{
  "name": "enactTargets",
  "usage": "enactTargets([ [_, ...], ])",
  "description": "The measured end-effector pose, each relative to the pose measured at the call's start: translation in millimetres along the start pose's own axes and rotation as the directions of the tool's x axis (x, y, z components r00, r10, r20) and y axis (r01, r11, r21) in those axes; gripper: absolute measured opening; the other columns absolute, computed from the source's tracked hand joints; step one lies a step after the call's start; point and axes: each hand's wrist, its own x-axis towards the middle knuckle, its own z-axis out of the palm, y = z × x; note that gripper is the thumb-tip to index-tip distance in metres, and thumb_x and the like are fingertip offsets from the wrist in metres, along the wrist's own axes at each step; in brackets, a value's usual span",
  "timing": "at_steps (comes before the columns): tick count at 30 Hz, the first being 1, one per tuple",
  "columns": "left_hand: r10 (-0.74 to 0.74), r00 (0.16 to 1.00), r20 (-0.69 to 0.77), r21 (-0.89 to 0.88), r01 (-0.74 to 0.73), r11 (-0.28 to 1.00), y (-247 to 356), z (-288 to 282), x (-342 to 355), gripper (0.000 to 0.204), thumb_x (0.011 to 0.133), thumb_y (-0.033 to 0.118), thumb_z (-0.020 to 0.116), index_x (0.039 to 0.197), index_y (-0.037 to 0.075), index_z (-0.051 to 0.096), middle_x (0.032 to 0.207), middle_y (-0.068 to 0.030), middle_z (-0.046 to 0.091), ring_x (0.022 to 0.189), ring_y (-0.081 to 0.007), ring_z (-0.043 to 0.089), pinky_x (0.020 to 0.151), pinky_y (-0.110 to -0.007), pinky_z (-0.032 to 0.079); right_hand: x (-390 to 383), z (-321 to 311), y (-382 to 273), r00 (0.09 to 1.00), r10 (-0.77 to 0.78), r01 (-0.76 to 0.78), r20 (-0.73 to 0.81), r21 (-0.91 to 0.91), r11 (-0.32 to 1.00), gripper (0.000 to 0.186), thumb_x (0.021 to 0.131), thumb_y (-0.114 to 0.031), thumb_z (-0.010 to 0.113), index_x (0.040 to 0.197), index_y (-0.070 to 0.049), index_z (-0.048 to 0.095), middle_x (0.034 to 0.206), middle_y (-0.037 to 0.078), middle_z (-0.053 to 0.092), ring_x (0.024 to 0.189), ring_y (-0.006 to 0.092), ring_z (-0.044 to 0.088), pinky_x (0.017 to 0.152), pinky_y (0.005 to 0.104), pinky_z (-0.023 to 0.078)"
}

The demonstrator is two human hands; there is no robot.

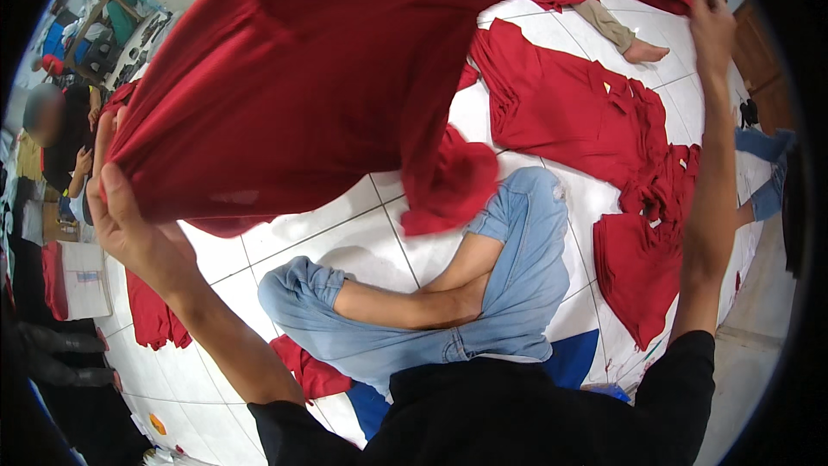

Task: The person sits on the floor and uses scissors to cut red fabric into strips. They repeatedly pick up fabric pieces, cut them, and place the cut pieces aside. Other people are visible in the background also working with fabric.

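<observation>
A red cloth (319, 86) is being held aloft above the white tiled floor (362, 237); its left edge is being pinched by the left hand (125, 207), thumb against fingers; its right end is being gripped in the curled right hand (711, 22).

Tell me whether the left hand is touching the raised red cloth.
Touching. The head view shows the left hand pinching the near-left corner of the raised red cloth between thumb and fingers.
</observation>
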Motion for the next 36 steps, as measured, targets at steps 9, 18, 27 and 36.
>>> enactTargets([
  [9,-0.029,0.999,0.031,0.471,0.011,0.882,-73.8,-2.4,-120.0,0.02,0.103,0.01,0.068,0.117,-0.003,0.067,0.141,-0.0197,0.062,0.129,-0.0277,0.061,0.111,-0.041,0.047,-181.6,-240.6,-30.4,0.753,0.535,-0.482,0.383,-0.232,0.845,0.027,0.099,-0.026,0.075,0.108,-0.002,0.068,0.098,0.006,0.068,0.095,0.0133,0.063,0.084,0.0294,0.052],
  [18,-0.053,0.984,-0.168,0.203,0.087,0.975,-115.6,72.1,-109.3,0.016,0.102,0.012,0.066,0.097,-0.003,0.066,0.086,-0.0063,0.069,0.074,-0.0125,0.063,0.067,-0.029,0.053,-309.6,-310.1,-95.1,0.363,0.472,-0.75,0.804,-0.049,0.66,0.036,0.086,-0.032,0.084,0.078,-0.002,0.068,0.071,0.004,0.066,0.066,0.013,0.061,0.057,0.0295,0.04],
  [27,0.285,0.912,0.294,0.035,-0.309,0.951,-75.0,318.0,-131.1,0.018,0.097,0.016,0.062,0.088,0.0,0.06,0.069,-0.0167,0.064,0.061,-0.0371,0.062,0.058,-0.048,0.046,-389.6,-350.6,-59.0,-0.02,0.818,-0.89,0.576,-0.383,0.248,0.032,0.097,-0.019,0.074,0.118,0.003,0.065,0.107,0.009,0.074,0.089,0.0157,0.069,0.079,0.0295,0.057],
  [36,-0.671,-0.37,0.642,-0.042,0.858,-0.512,32.8,206.8,-390.7,0.045,0.107,0.027,0.063,0.136,-0.006,0.053,0.133,-0.0229,0.058,0.13,-0.0361,0.062,0.114,-0.047,0.051,-402.2,-279.7,-24.7,-0.043,0.641,-0.08,0.766,-0.643,0.762,0.011,0.091,-0.01,0.069,0.099,-0.003,0.072,0.085,0.018,0.069,0.081,0.0387,0.07,0.071,0.0459,0.052],
])
